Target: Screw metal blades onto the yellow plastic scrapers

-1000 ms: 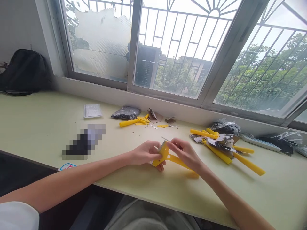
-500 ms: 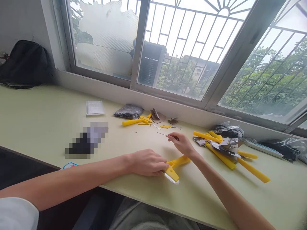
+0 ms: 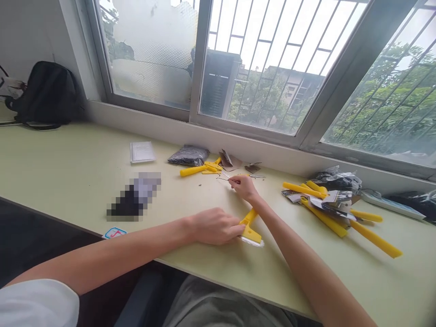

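My left hand [image 3: 214,227] is closed on the head of a yellow scraper [image 3: 252,234] at the table's front. The scraper's pale blade edge faces me, and its handle runs back under my right forearm. My right hand [image 3: 242,187], farther back, pinches a slim tool [image 3: 222,179] by its hidden end. Its thin metal shaft points left; the exact kind cannot be made out. Just beyond my right fingers lie another yellow scraper [image 3: 192,171], loose yellow and metal pieces, and folded brown cardboard [image 3: 234,162].
A pile of yellow-handled scrapers [image 3: 323,220] lies right, beside plastic-wrapped black packets [image 3: 337,179]. Along the back are a dark wrapped packet [image 3: 189,156] and a clear flat case [image 3: 142,152]. A black backpack [image 3: 51,93] stands far left. A blurred-out object [image 3: 134,197] lies left.
My right hand has moved back toward the loose pieces by the window with the slim tool in it. My left hand still holds the scraper, and the view has shifted slightly.
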Demonstrator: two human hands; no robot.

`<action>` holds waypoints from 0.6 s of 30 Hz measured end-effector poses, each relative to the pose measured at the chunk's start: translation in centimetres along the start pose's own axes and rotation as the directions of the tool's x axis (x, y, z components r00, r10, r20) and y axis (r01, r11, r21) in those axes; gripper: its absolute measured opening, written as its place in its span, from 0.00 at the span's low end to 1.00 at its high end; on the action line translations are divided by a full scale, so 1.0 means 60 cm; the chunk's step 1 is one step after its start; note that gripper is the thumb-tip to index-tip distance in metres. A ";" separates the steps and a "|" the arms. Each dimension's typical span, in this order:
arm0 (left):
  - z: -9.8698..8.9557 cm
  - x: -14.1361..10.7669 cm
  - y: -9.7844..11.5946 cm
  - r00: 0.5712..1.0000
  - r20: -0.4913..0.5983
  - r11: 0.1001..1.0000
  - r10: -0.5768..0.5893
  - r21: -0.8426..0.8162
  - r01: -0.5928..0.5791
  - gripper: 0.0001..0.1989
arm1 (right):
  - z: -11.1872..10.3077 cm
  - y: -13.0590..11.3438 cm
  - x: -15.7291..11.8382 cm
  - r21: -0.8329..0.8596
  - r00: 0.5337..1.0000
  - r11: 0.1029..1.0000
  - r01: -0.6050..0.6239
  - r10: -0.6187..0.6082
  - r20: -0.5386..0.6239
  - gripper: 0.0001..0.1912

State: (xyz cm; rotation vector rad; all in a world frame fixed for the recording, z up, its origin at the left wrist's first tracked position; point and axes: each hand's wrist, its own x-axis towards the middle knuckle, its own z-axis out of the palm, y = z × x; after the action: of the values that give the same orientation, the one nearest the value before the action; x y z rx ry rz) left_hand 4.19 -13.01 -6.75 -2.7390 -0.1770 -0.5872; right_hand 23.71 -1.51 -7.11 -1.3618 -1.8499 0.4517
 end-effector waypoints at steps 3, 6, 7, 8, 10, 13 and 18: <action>-0.002 0.001 0.000 1.000 0.020 1.000 -0.002 -0.015 0.003 0.05 | 0.002 -0.002 -0.001 0.000 1.000 1.000 -0.008 0.008 0.019 0.12; -0.003 0.002 -0.001 0.999 0.034 1.000 0.007 -0.021 -0.006 0.05 | 0.001 -0.006 -0.002 0.003 1.000 1.000 -0.005 0.005 0.022 0.12; -0.004 0.002 -0.001 0.999 0.031 1.000 0.009 -0.019 -0.009 0.05 | 0.000 -0.007 -0.002 0.003 1.000 1.000 -0.006 0.006 0.018 0.12; -0.004 0.001 -0.001 1.000 0.027 1.000 0.011 -0.016 -0.011 0.05 | -0.001 -0.009 -0.003 0.004 1.000 1.000 -0.006 0.006 0.014 0.11; -0.005 0.001 -0.002 1.000 0.028 1.000 0.011 -0.004 -0.010 0.05 | -0.004 -0.013 -0.004 0.009 1.000 1.000 -0.008 0.008 0.000 0.11; -0.007 0.001 -0.001 0.999 0.045 1.000 0.007 0.007 -0.007 0.06 | -0.008 -0.017 -0.006 0.033 0.999 0.999 -0.012 0.013 -0.040 0.12; -0.008 0.001 -0.001 0.999 0.034 1.000 0.018 0.004 -0.018 0.07 | -0.027 -0.027 -0.017 0.098 0.994 0.995 -0.018 0.029 -0.109 0.15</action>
State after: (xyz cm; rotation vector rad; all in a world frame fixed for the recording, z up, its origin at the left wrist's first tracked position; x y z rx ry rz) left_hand 4.05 -13.10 -6.25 -2.7442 -0.1618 -0.5356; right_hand 24.02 -3.28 -5.38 -1.3183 -1.7023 0.4638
